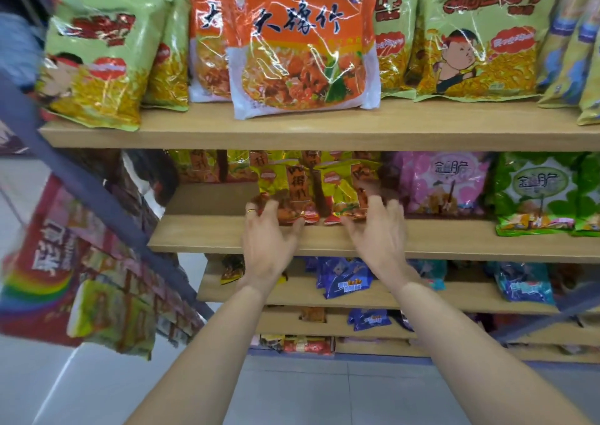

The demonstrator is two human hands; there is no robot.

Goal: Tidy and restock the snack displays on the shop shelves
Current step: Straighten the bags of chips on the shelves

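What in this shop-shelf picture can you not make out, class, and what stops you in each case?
- Head view: lower fronts of the yellow snack packs, covered by the left hand and right hand.
- Stock at the back of the second shelf, in shadow under the top shelf.
- Red box at left: blurred, cut by the frame edge.
- Bottom-shelf packs: too small to read.

We see from one wide camera on the person's head, looking forward and down. It is close to the wooden shelves (324,123), right in front of them. The floor (292,389) shows at the bottom.
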